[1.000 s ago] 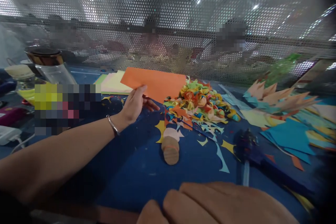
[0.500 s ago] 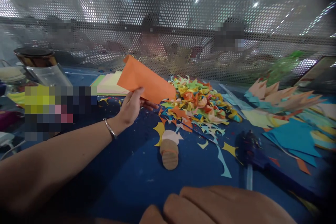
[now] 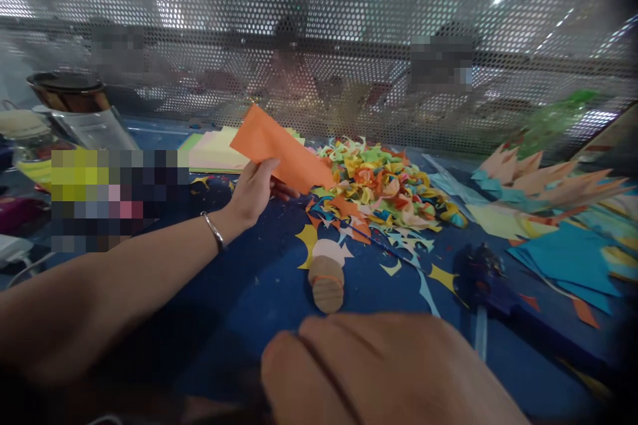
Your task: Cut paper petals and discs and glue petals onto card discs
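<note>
My left hand (image 3: 254, 191), with a thin bracelet at the wrist, pinches an orange paper sheet (image 3: 279, 149) by its near edge and holds it tilted above the blue table (image 3: 259, 299). The sheet hangs just left of a heap of coloured paper scraps (image 3: 383, 186). My right hand (image 3: 379, 372) fills the bottom of the view close to the camera, fingers curled together; what it holds, if anything, is hidden. A small wooden cylinder (image 3: 326, 284) lies between the two hands, beside yellow and white cut-outs.
A stack of pastel paper sheets (image 3: 209, 153) lies behind the left hand. A dark blue glue gun (image 3: 486, 279) rests at the right, with blue, yellow and orange paper pieces (image 3: 553, 226) beyond. Jars (image 3: 74, 106) stand at the far left. A perforated metal screen (image 3: 319, 46) closes the back.
The left hand has lifted and turned the orange sheet so it stands more on edge and looks narrower. My right hand has come up and forward, covering more of the lower view.
</note>
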The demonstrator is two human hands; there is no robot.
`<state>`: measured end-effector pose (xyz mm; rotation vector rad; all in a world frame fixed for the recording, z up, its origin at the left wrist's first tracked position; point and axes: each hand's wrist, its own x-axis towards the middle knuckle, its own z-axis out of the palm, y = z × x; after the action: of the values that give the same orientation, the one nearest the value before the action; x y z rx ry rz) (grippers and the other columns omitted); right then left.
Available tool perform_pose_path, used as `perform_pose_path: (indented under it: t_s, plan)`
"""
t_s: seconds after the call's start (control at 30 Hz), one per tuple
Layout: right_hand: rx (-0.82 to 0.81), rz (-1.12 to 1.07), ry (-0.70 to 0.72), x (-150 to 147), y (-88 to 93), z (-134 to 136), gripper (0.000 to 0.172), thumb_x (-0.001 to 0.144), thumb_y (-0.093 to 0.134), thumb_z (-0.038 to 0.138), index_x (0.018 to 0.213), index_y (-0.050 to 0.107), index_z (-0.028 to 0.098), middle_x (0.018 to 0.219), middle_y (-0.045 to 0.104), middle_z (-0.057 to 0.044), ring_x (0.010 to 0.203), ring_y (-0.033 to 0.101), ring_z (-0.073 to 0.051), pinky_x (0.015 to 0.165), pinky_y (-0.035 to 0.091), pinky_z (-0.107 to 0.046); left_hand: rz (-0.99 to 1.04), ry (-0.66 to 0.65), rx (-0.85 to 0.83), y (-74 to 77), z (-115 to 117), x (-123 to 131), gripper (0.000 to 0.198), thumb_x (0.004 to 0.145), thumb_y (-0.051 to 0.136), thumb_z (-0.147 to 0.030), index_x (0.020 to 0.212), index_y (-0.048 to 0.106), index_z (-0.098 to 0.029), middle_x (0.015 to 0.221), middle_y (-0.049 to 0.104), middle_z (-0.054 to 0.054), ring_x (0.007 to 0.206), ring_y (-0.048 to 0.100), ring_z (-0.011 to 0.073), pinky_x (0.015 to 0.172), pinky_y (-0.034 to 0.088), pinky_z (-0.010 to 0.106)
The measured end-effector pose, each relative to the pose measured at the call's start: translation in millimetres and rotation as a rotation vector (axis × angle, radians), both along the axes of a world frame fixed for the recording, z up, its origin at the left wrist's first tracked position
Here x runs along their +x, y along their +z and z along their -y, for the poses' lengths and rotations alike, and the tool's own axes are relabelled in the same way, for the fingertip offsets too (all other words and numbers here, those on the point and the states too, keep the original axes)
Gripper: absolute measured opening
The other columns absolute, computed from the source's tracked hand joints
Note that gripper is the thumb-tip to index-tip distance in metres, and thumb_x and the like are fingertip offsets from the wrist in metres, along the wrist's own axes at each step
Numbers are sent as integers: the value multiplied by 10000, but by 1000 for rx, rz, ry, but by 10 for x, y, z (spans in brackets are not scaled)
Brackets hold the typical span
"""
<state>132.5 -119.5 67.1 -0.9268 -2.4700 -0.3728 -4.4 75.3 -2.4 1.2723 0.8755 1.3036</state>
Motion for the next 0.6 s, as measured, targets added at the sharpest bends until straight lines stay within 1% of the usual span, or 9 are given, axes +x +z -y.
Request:
perform_pose_path:
  t_s: [0.03, 0.07, 0.13, 0.27, 0.33, 0.4, 0.47, 0.53, 0.6]
  plan:
    - [-17, -49, 17, 21, -42, -73, 354, 988, 552, 392, 670, 544, 237, 509, 566, 22, 402, 521, -141, 377, 244, -322, -16, 27, -30, -12, -25, 2, 194, 845, 606, -326, 896, 621, -140, 502, 625, 8, 511, 692, 183, 471, 469, 226]
    - [-83, -42, -6, 53, -74, -159, 364, 997, 537, 458, 708, 557, 237, 568, 625, 0, 434, 554, -153, 402, 270, -321, -29, 51, -61, -22, -52, 2, 129, 828, 633, -266, 860, 608, -143, 514, 626, 1, 489, 672, 161, 470, 464, 217]
    - [-111, -69, -99, 158, -107, -362, 366, 987, 549, 495, 736, 562, 228, 557, 623, -1, 424, 543, -150, 430, 263, -308, 0, 104, -92, -28, -105, -3, 65, 806, 642, -144, 831, 583, -154, 584, 656, -6, 498, 657, 121, 502, 481, 204]
    - [-305, -109, -324, 524, -117, -759, 471, 940, 531, 637, 700, 537, 231, 516, 568, 8, 429, 504, -133, 455, 279, -279, 158, 128, -134, 15, -161, -23, 185, 808, 632, -25, 800, 532, -181, 697, 685, -12, 687, 706, 99, 768, 573, 223]
    - [-341, -136, -408, 744, -154, -894, 514, 933, 507, 676, 669, 500, 236, 512, 541, 9, 427, 472, -129, 461, 292, -281, 149, 98, -208, 42, -146, -20, 207, 824, 628, -17, 744, 521, -176, 687, 680, 12, 694, 701, 102, 815, 574, 242]
    - [-381, -130, -450, 936, -229, -977, 565, 930, 469, 720, 630, 474, 240, 495, 511, 5, 432, 467, -139, 471, 295, -294, 97, 59, -267, 64, -105, -4, 215, 822, 651, -23, 704, 534, -160, 701, 694, 55, 671, 697, 116, 774, 575, 251]
    - [-434, -113, -488, 1065, -321, -1019, 567, 930, 450, 730, 649, 499, 240, 531, 553, -13, 474, 516, -159, 498, 326, -304, 49, 24, -299, 83, -52, 16, 182, 827, 669, -45, 709, 565, -137, 730, 709, 87, 651, 694, 125, 727, 574, 258]
    - [-484, -38, -543, 1120, -401, -1036, 568, 907, 466, 749, 672, 528, 236, 580, 598, -35, 525, 556, -184, 520, 343, -311, 18, 13, -331, 106, -1, 23, 134, 858, 649, -77, 750, 588, -124, 735, 707, 87, 617, 679, 118, 686, 570, 256]
    - [-506, 58, -595, 1115, -453, -1037, 562, 896, 473, 748, 713, 575, 227, 643, 645, -60, 586, 591, -211, 545, 349, -316, -68, -10, -348, 139, 41, 7, 45, 903, 609, -120, 858, 615, -115, 805, 722, 94, 581, 670, 111, 630, 555, 255]
